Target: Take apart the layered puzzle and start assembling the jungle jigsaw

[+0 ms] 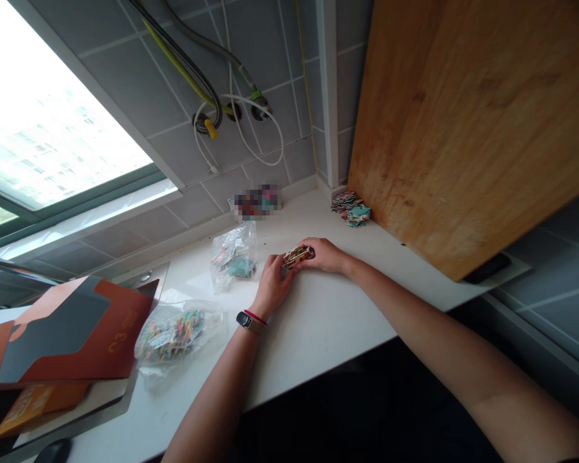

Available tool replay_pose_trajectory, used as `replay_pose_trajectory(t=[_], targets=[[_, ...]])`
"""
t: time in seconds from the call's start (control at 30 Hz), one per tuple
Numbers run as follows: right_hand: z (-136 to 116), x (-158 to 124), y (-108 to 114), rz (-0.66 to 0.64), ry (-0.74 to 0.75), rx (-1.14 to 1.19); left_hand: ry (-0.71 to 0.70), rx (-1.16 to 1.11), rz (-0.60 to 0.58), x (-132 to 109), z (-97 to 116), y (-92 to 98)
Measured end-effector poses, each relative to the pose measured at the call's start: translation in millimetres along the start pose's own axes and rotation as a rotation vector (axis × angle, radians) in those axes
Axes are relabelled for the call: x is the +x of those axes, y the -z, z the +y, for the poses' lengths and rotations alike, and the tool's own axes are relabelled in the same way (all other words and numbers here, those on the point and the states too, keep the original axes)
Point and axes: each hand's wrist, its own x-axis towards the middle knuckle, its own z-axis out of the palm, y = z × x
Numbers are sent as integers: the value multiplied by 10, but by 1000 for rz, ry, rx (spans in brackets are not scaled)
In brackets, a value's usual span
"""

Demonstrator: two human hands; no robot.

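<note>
My right hand [324, 256] and left hand [273, 286] meet over the white counter [318, 334], both narrowed to a pinch on a small stack of printed pieces [298, 256]: right fingertips at its 3 o'clock end, left fingers at its 9 o'clock end, neither hand wide. They look like thin card jigsaw pieces, though at this size I cannot be sure. I judge them light and stiff but easy to knock apart, their slick printed faces likely to slide over each other, so the safest hold is a gentle squeeze across the 2 ends of the stack, not a grip on 1 piece alone. Taking my hands as the centre, a loose pile of like pieces [350, 208] sits at 1 o'clock against the foot of the bamboo board [463, 128]. A clear bag [232, 258] with pieces inside lies at 11 o'clock, and a fuller clear bag [176, 332] at 8 o'clock, beside a rust-brown folder [62, 328] at 9 o'clock. A pixelated patch [257, 201] at 12 o'clock hides whatever lies by the wall. My left wrist carries a watch [244, 319] and a red band [255, 316]
</note>
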Motion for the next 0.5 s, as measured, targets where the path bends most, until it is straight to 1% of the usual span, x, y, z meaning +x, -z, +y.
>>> replay_pose_trajectory(t=[0.13,0.37,0.5], targets=[[-5,6,12,-1,32,-64,-19,62,4,12,-46,-18],[9,6,66,38,28,-147,-23,15,23,14,-66,-34],[-4,7,77,24,35,-156,-18,21,30,15,-59,-40]])
